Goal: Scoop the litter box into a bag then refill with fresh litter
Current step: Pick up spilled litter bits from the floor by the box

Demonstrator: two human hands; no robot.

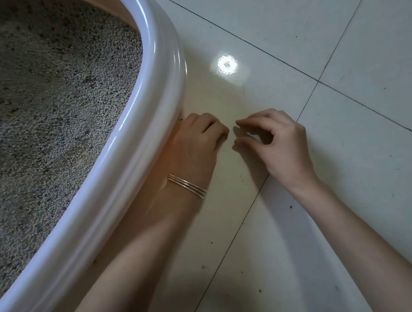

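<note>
Litter box at the left on the tiled floor, white rim curving past, filled with grey litter lying fairly even, a shallow dip near its left side. No clumps to be seen, no scoop, no bag, no sack of fresh litter anywhere in view. Left hand down on the floor just beside the box wall, fingers curled under into a loose fist, a thin bangle on the wrist; whether anything small sits inside the fist, cannot tell. Right hand close by, near the left but not touching, fingers bent and slightly apart, thumb and forefinger drawn toward a pinch over the floor, nothing visibly held. A few dark specks scattered over the tiles. Impossible to judge from this whether scooping or refilling is already done; possibly stray grains being picked up beside the box.
</note>
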